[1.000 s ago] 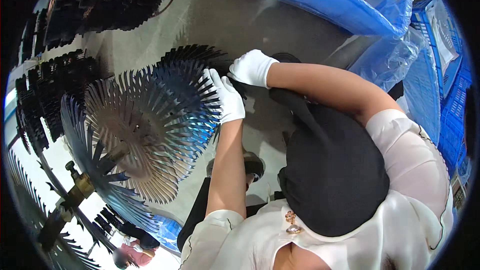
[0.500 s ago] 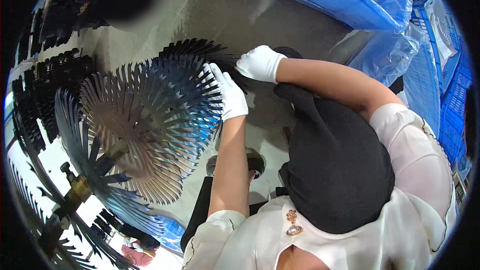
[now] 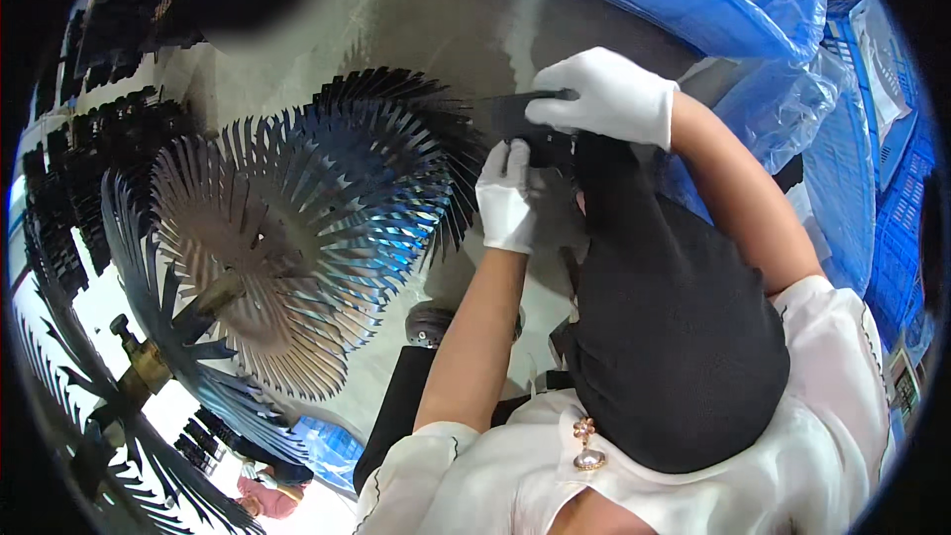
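Note:
Both my hands wear white gloves. My right hand [image 3: 606, 94] pinches a thin dark flat piece [image 3: 540, 126] between thumb and fingers. Below its left edge, my left hand [image 3: 507, 200] has its fingers bent up against the dark area; what lies in them is hard to make out. To the left stands a large wheel of fanned, shiny dark metal strips [image 3: 297, 228] with split ends. Darker strips [image 3: 451, 129] fan out behind it, near my left hand. A large black cloth-covered shape [image 3: 684, 337] lies in front of my chest, reaching up under my right hand.
The wheel sits on a brass-coloured shaft [image 3: 149, 367] with a clamp screw. A blue plastic-lined bin [image 3: 674, 5] stands at top right, with blue crates [image 3: 897, 208] beside it. Stacked black pieces [image 3: 99, 149] line the far left. A person in pink [image 3: 272, 495] appears at bottom left.
My left hand has left the wheel's right edge and moved right. My right hand has risen to the right, now pinching the dark piece. The wheel has shifted slightly.

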{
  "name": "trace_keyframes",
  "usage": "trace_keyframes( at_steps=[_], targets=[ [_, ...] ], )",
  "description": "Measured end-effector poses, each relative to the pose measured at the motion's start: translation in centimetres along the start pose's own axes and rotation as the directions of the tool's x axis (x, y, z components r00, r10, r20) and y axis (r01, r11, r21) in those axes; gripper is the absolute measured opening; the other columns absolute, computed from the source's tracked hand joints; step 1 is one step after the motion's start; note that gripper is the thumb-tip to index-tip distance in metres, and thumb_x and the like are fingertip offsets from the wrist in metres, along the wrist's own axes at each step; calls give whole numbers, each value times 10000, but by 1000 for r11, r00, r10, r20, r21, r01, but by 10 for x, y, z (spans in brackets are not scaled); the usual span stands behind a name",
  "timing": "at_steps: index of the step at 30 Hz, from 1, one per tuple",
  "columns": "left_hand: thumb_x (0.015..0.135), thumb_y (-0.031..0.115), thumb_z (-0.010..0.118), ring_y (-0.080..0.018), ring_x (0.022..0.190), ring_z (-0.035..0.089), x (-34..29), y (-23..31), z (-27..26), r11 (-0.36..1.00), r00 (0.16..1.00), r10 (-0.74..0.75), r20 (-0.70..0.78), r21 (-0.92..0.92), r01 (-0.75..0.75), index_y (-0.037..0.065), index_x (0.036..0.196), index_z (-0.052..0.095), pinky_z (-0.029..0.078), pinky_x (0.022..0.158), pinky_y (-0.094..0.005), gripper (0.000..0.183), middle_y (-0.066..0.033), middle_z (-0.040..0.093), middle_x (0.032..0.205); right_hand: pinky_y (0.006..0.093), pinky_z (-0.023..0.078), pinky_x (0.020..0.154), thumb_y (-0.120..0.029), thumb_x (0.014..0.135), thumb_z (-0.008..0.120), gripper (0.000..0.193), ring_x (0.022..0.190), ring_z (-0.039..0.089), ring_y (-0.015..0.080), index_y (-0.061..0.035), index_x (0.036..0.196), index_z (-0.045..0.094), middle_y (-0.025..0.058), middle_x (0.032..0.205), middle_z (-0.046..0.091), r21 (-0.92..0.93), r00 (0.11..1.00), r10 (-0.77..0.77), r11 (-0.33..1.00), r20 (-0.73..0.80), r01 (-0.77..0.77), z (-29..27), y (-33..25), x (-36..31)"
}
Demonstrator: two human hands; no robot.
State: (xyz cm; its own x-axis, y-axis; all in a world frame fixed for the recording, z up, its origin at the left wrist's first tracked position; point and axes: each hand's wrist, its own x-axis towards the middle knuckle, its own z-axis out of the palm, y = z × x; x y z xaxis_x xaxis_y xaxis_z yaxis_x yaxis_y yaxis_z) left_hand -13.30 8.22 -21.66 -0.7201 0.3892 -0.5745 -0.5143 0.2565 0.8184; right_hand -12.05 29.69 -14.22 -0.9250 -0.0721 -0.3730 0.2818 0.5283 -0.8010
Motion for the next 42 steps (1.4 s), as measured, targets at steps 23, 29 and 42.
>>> trace_keyframes(
  at_steps=[23,29,42],
  targets=[
    [997,260,477,-410,1404,361,20,-24,-44,112,796,605,9,989,-96,-85,1403,436,295,1163,-472,535,-235,369,1524,414,544,818,-240,890,566,354,944,669,335,4,1146,577,193,999,653,-344,917,-352,898,-187,275,157,62,95],
    [1031,294,405,-383,1345,420,33,-18,-50,118,797,604,-27,992,-56,-59,1387,482,337,1124,-459,507,-210,424,1480,410,530,837,-294,925,557,397,952,657,339,-1,1193,548,189,1020,640,-308,905,-377,900,-196,309,161,68,101],
    [1034,248,413,-376,1223,487,44,-17,-62,75,827,561,18,995,-72,-38,1297,568,385,1050,-456,418,-178,495,1382,463,525,831,-249,958,523,334,963,654,396,-14,1195,546,228,1044,639,-108,932,-330,943,-150,316,164,65,104]
  ],
)
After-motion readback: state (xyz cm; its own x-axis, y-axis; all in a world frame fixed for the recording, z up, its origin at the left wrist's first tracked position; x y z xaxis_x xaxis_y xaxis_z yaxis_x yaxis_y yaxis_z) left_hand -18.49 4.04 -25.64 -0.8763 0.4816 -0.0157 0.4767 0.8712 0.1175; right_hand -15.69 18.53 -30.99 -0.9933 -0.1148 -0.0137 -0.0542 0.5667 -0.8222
